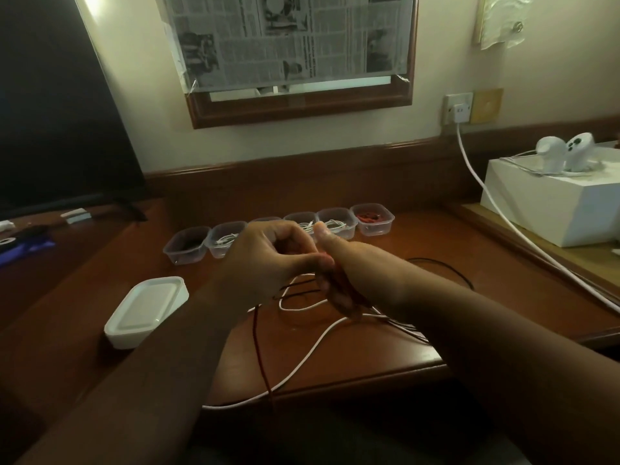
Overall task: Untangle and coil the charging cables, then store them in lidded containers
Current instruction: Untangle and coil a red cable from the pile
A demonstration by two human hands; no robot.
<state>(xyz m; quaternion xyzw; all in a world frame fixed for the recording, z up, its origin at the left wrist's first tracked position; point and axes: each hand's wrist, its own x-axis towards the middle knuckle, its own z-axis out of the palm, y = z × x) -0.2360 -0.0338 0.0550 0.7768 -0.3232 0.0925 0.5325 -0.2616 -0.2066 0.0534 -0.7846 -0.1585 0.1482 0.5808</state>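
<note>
Both hands meet above the middle of the wooden desk (453,263). My left hand (271,260) pinches a red cable (260,357) that hangs down past the desk's front edge. My right hand (335,280) has red cable loops wound around its fingers. Under the hands lie a loose white cable (308,357) and a black cable (446,266), partly hidden. A row of several clear open containers (335,223) stands behind the hands; some hold coiled white cable, one at the right (372,218) holds red cable, one at the left (186,245) something dark.
A stack of white lids (144,310) sits at the left of the desk. A dark monitor (50,112) stands far left. At the right, a white box (550,203) carries two white controllers, and a thick white wall cable (503,223) crosses the desk's right side.
</note>
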